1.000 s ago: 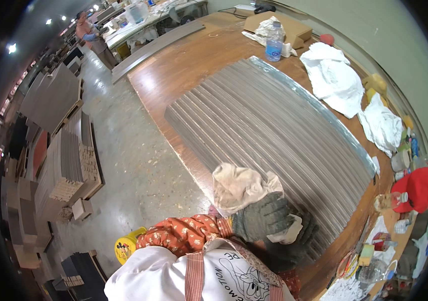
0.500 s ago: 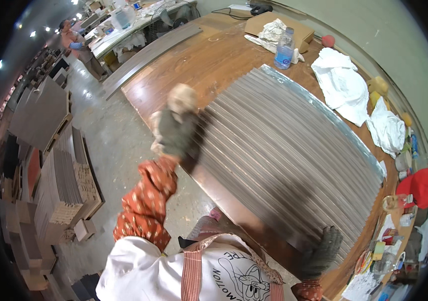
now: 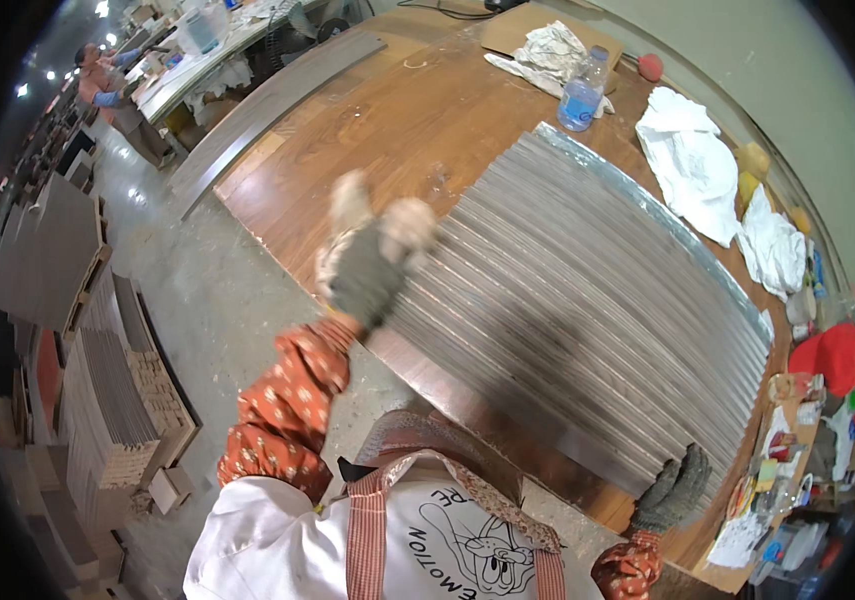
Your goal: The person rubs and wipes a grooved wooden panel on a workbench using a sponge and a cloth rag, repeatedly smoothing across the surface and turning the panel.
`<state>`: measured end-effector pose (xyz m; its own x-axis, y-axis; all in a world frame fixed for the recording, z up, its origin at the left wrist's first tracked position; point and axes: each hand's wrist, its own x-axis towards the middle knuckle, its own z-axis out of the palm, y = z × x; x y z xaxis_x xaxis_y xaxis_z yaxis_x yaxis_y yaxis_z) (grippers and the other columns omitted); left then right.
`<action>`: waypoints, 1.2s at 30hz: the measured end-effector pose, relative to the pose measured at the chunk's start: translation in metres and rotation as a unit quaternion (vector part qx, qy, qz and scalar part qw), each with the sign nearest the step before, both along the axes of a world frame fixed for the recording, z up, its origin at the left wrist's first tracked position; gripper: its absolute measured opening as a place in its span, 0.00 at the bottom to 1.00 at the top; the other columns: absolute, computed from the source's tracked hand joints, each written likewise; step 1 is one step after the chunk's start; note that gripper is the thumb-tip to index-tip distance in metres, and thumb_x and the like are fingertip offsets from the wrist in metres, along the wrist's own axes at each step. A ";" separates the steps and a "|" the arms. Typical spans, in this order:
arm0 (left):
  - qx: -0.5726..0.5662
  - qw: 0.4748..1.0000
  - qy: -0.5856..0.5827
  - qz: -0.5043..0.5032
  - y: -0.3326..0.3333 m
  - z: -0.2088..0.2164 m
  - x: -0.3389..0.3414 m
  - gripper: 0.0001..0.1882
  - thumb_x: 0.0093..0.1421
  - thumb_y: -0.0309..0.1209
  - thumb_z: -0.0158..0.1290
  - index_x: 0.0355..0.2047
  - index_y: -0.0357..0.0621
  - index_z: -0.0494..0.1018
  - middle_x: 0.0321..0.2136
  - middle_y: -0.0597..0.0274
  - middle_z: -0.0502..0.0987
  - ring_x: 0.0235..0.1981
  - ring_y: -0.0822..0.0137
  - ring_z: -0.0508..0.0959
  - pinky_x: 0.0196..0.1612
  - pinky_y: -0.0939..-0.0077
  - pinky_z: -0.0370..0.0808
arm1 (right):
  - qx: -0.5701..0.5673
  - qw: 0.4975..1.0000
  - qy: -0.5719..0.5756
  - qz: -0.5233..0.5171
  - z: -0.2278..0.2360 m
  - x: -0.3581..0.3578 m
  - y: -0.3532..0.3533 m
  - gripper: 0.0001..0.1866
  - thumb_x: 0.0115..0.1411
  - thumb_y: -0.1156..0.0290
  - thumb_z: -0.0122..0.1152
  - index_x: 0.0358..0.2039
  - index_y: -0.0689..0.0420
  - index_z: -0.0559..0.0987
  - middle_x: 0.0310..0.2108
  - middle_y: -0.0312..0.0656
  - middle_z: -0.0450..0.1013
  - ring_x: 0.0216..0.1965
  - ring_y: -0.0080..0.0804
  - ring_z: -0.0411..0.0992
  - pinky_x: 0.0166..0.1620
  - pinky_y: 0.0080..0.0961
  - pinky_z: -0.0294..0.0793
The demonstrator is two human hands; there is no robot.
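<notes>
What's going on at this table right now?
A person wearing dark gloves is at a wooden table with a row of gray-brown strips laid side by side. Their left hand grips a pale cloth at the strips' left edge; it's blurred, so I can't tell whether the cloth touches them. Their right hand lies over the strips' near right corner, holding nothing visible. A plastic bottle stands past the far end.

Orange spotted sleeves (image 3: 282, 415), grey gloves (image 3: 674, 490), white top (image 3: 265, 545).
</notes>
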<state>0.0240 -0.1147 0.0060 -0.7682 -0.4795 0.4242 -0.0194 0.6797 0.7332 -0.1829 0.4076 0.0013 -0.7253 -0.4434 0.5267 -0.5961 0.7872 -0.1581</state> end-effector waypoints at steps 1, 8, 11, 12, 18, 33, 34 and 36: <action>0.072 0.991 0.034 0.107 -0.031 -0.020 0.015 0.18 0.65 0.36 0.51 0.53 0.41 0.68 0.34 0.55 0.77 0.37 0.59 0.77 0.42 0.62 0.76 | -0.011 1.000 -0.006 0.008 -0.001 -0.002 -0.001 0.21 0.65 0.66 0.54 0.56 0.62 0.75 0.56 0.54 0.72 0.60 0.55 0.66 0.65 0.48 0.60; 0.031 0.972 0.129 0.192 -0.004 0.049 -0.016 0.17 0.65 0.34 0.55 0.50 0.36 0.70 0.37 0.54 0.78 0.39 0.61 0.78 0.47 0.66 0.76 | 0.002 1.000 0.024 0.010 -0.010 -0.007 0.003 0.21 0.65 0.65 0.54 0.56 0.61 0.74 0.54 0.54 0.72 0.58 0.57 0.67 0.62 0.51 0.63; -0.226 0.961 0.088 0.132 0.004 0.062 -0.038 0.19 0.63 0.35 0.50 0.52 0.38 0.72 0.48 0.48 0.76 0.50 0.53 0.76 0.53 0.58 0.72 | 0.004 1.000 -0.021 -0.003 -0.012 -0.005 0.010 0.22 0.65 0.64 0.53 0.55 0.64 0.75 0.55 0.56 0.71 0.59 0.58 0.66 0.63 0.52 0.61; -0.212 0.970 0.048 0.106 -0.005 0.054 -0.044 0.18 0.62 0.34 0.50 0.51 0.40 0.73 0.48 0.47 0.76 0.50 0.50 0.75 0.52 0.59 0.73 | 0.001 1.000 -0.021 0.008 -0.013 -0.001 0.007 0.22 0.65 0.64 0.53 0.55 0.64 0.75 0.55 0.56 0.71 0.59 0.58 0.66 0.63 0.52 0.61; -0.078 0.966 0.086 0.231 -0.101 -0.034 0.028 0.14 0.60 0.26 0.48 0.46 0.39 0.74 0.34 0.54 0.79 0.40 0.59 0.80 0.42 0.68 0.77 | 0.028 0.999 -0.013 -0.032 -0.011 0.010 0.013 0.23 0.66 0.61 0.51 0.55 0.64 0.75 0.55 0.56 0.72 0.61 0.59 0.65 0.64 0.53 0.59; 0.412 0.878 0.220 0.100 -0.005 0.040 0.014 0.38 0.59 0.36 0.58 0.68 0.48 0.57 0.62 0.44 0.62 0.51 0.56 0.73 0.38 0.69 0.74 | -0.088 0.989 -0.117 -0.026 0.011 0.006 -0.031 0.30 0.56 0.71 0.65 0.60 0.58 0.70 0.55 0.53 0.71 0.59 0.55 0.66 0.63 0.48 0.64; 0.421 0.880 0.213 0.062 0.010 0.043 -0.033 0.39 0.58 0.36 0.59 0.68 0.48 0.57 0.63 0.44 0.62 0.52 0.55 0.72 0.40 0.67 0.74 | -0.345 0.912 -0.221 0.023 0.024 0.023 -0.064 0.33 0.56 0.71 0.66 0.62 0.57 0.68 0.57 0.52 0.69 0.60 0.52 0.65 0.61 0.46 0.66; 0.427 0.880 0.206 -0.027 0.120 0.073 -0.075 0.43 0.56 0.37 0.62 0.69 0.47 0.55 0.63 0.43 0.61 0.55 0.53 0.70 0.44 0.61 0.72 | -0.573 0.738 -0.318 0.158 0.053 0.060 -0.109 0.40 0.54 0.71 0.70 0.66 0.54 0.63 0.66 0.50 0.58 0.64 0.46 0.61 0.56 0.37 0.74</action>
<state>-0.0515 0.0050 0.0788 -0.6647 -0.7265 0.1741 0.3833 -0.1317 0.9142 -0.1230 0.2988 0.0539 -0.9433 -0.1709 0.2844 -0.2390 -0.2447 -0.9397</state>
